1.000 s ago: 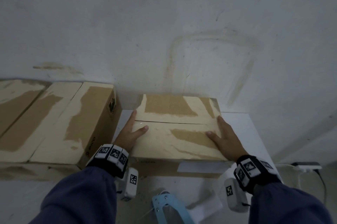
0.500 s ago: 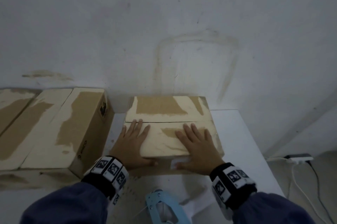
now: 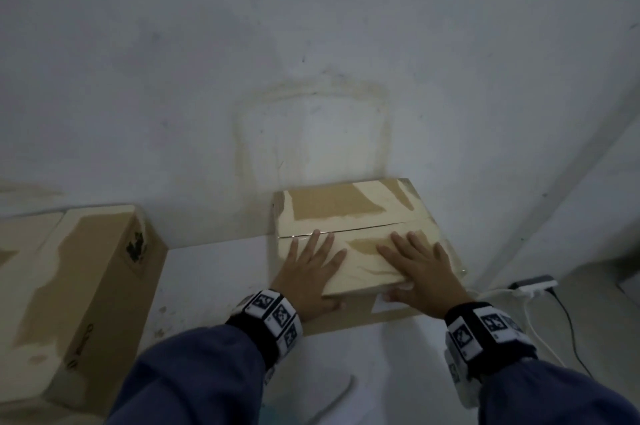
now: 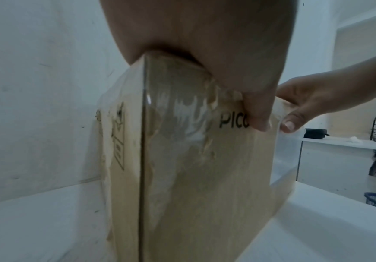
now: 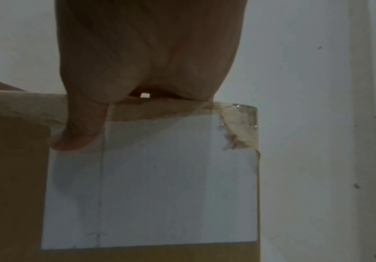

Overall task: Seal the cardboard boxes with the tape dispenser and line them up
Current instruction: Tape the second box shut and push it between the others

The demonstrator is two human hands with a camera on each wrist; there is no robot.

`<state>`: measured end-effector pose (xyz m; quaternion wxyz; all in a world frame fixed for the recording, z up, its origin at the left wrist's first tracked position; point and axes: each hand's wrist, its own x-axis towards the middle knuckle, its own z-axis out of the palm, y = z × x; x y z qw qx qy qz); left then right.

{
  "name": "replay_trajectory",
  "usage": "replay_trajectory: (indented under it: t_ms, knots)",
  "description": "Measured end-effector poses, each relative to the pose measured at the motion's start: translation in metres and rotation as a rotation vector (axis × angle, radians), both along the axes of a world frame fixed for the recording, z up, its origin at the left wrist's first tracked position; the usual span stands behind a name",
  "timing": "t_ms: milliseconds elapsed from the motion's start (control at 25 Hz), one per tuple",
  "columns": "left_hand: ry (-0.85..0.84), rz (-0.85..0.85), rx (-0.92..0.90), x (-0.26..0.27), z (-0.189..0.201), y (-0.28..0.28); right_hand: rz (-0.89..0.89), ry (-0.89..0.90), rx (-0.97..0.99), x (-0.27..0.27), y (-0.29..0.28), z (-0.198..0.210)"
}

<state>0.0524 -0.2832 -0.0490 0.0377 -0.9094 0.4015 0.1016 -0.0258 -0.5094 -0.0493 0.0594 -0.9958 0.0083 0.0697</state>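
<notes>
A cardboard box (image 3: 332, 211) with torn paper patches stands on the white table (image 3: 214, 272), its back against the wall. The top flaps are down and a thin seam runs across the lid. My left hand (image 3: 311, 269) and right hand (image 3: 422, 265) lie flat on the near flap with fingers straight, and both thumbs hang over the front face. In the left wrist view my left hand (image 4: 216, 44) presses the box (image 4: 204, 177) at its corner, beside my right hand (image 4: 317, 99). From the right wrist, my right hand (image 5: 148, 53) has its thumb on a white label (image 5: 148, 186). I cannot make out the tape dispenser.
A second cardboard box (image 3: 79, 269) stands at the left, a bare strip of table between the two. A power strip (image 3: 533, 286) with cables lies on the floor to the right. The wall (image 3: 311, 61) rises directly behind the boxes.
Both hands moved from the box's sides onto its near flap. The box slid right, widening the gap to the left box. The blue tape dispenser dropped out of view.
</notes>
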Motion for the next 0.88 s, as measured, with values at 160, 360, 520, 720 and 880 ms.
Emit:
replay_trajectory:
  t_ms: [160,360,520,720,880]
  knots:
    - [0.069,0.023,-0.003,0.014,0.001,-0.025,-0.027,0.003,0.037,0.015,-0.023,0.001]
    - [0.092,0.05,-0.032,0.012,0.002,-0.028,-0.026,0.006,0.051,0.019,-0.028,0.0]
    - [0.16,0.099,-0.087,0.009,0.009,-0.015,-0.086,-0.004,0.035,0.015,0.002,0.012]
    - [0.203,0.221,-0.304,0.001,0.021,0.059,0.17,-0.205,0.028,0.014,0.098,0.018]
    - [0.179,0.426,-0.295,-0.012,0.036,0.177,0.331,-0.084,0.143,0.021,0.205,0.012]
